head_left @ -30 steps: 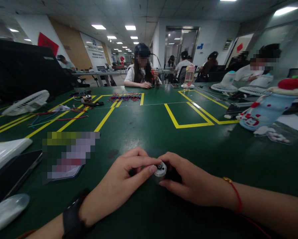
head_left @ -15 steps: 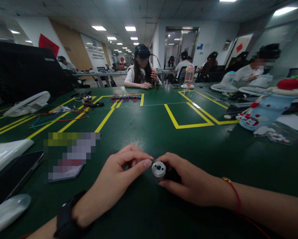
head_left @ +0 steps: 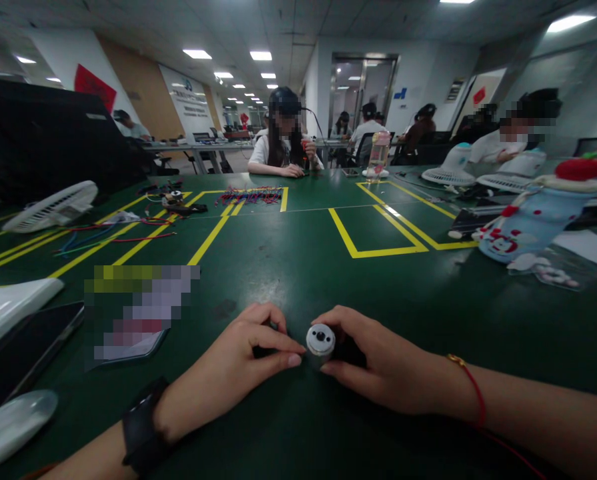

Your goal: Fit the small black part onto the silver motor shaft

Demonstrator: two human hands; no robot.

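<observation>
One metal cylinder (head_left: 320,340) sits pinched in our right grip (head_left: 386,363), which alone seems to steady it; our left grip (head_left: 241,363) is now off its top, just beside it, pinching anything or not we cannot tell.

Wall sign (head_left: 185,99): lines of lettering, too small to read
Red diamond (head_left: 95,87): no legible characters
Pale label (head_left: 96,117) on black object (head_left: 53,140): unreadable

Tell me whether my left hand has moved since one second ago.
Yes: against the yellow tape, your left hand has shifted slightly leftward, its fingertips coming off the top of the metal cylinder.
</observation>
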